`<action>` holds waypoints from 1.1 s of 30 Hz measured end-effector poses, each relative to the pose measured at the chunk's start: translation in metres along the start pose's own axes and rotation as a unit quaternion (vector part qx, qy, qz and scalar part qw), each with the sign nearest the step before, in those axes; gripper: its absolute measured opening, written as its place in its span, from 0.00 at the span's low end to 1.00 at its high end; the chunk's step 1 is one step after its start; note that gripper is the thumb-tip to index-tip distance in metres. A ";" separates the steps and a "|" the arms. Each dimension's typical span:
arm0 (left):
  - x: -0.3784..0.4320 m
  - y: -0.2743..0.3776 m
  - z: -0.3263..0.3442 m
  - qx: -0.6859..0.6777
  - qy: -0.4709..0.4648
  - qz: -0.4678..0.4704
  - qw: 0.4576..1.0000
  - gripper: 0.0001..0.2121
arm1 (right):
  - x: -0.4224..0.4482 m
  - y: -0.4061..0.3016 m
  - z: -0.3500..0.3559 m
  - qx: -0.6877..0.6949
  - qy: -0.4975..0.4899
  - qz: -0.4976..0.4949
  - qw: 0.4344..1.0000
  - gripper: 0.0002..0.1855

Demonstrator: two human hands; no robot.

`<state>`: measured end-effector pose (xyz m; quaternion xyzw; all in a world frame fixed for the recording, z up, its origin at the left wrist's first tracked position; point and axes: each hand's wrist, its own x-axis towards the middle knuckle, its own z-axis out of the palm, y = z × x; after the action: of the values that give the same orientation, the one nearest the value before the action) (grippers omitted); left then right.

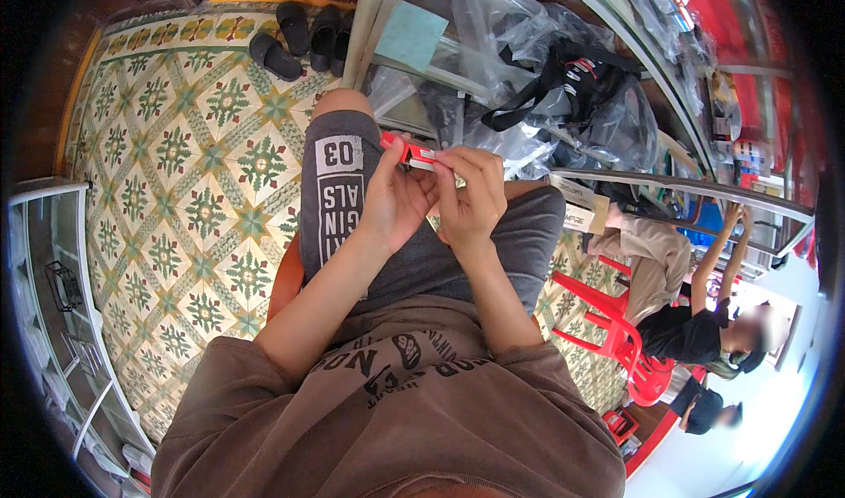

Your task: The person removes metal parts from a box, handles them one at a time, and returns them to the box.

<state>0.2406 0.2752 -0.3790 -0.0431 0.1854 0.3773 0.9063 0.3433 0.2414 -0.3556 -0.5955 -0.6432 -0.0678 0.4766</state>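
Between both hands, above my lap, is a small red-and-white cardboard box [420, 152]. My left hand [401, 197] pinches its left part, thumb on top and palm turned up. My right hand [473, 191] grips the right end with thumb and fingertips, where a white edge shows. What the box holds cannot be seen. Below the hands lie my grey shorts [422, 270], with a white printed patch on the left leg. Just beyond the hands stands a glass display case [370, 42] full of clear plastic bags [528, 29] and a black strapped bag [581, 75].
Black slippers [277, 59] lie on the patterned tile floor [198, 207]. A small cardboard carton [577, 204] stands right of my knee. On the right, a person [686, 326] sits on a red plastic chair [634, 359]; another person [700, 405] is farther off. A glass cabinet [86, 300] stands left.
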 end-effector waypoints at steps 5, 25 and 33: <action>0.005 0.000 -0.011 -0.038 -0.017 0.013 0.999 0.15 | -0.001 0.003 0.005 -0.025 -0.007 -0.040 0.999 0.12; 0.011 0.006 -0.008 0.209 -0.032 -0.048 0.976 0.22 | 0.004 0.040 -0.024 0.161 -0.123 0.013 0.979 0.20; 0.000 0.015 0.048 0.619 -0.151 0.021 0.770 0.26 | 0.026 0.049 -0.092 0.292 -0.183 -0.002 0.939 0.27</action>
<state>0.2445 0.2963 -0.3330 0.5888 0.2401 0.2015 0.7450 0.4374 0.2135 -0.3121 -0.4311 -0.7121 0.2323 0.5031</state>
